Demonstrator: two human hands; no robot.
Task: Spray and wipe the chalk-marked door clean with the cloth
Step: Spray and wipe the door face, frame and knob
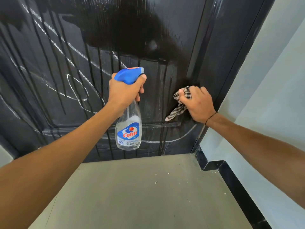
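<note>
The dark panelled door (pixel 148 38) fills the view ahead, glossy and wet across its upper middle, with drips running down and white chalk scrawls (pixel 77 90) left mostly on its left half and along the lower panel. The right hand (pixel 198 104) grips a crumpled black-and-white striped cloth (pixel 178 103) and holds it against the door near the right edge of the panel, a loose tail of the cloth hanging down to the left. The left hand (pixel 125 91) is curled round the neck of a clear plastic spray bottle with a blue trigger head (pixel 128 113), forefinger by the trigger; the bottle hangs upright in front of the door, nozzle turned toward it. The remaining chalk lies to the left of the cloth and below it — so the wiping hand would probably have to sweep leftward, across behind the bottle, or downward. The bottle hand is the nearer to the thickest marks — more spray there looks likely first
</note>
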